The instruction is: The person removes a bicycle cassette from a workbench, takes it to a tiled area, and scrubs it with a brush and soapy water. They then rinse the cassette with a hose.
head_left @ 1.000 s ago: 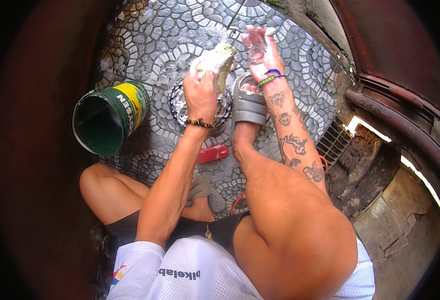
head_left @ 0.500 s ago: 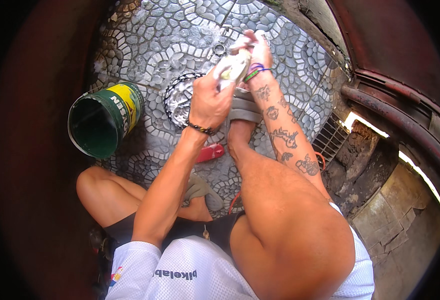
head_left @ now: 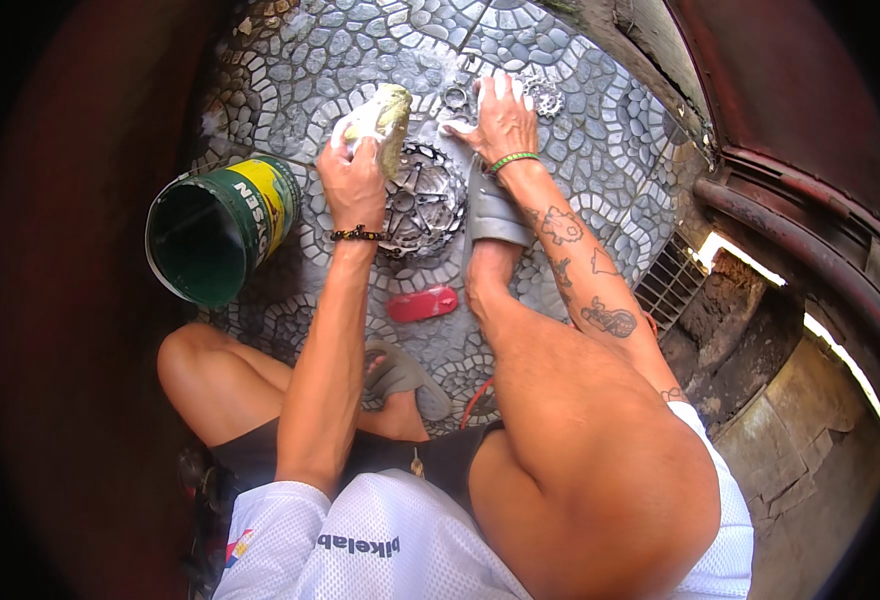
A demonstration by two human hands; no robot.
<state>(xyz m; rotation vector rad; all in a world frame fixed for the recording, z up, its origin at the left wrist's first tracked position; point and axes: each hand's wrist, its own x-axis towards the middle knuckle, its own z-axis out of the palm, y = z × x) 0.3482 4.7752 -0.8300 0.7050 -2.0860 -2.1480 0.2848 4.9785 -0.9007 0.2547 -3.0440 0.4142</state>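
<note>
A yellowish sponge (head_left: 392, 122), covered with white foam, is gripped in my left hand (head_left: 353, 188). Below it a large toothed bicycle sprocket (head_left: 428, 208) lies flat on the stones, partly hidden by this hand and the sponge. My right hand (head_left: 505, 125) reaches low over the floor with its thumb spread from foamy fingers; nothing shows in it. Close to its fingertips on the right lies a small sprocket (head_left: 543, 96). A small metal ring (head_left: 455, 96) rests on the floor just left of those fingers.
A green bucket (head_left: 195, 240) with a yellow band lies tilted at the left. Nearer me is a red oblong object (head_left: 422, 304) on the pebble-patterned floor (head_left: 320, 60). My grey slipper (head_left: 495, 210) stands beside the large sprocket. A metal drain grate (head_left: 668, 285) is at the right.
My hands have moved apart: the left went leftward with the sponge, the right came down toward the floor. The small sprocket now shows beside my right hand, and more of the large one is visible.
</note>
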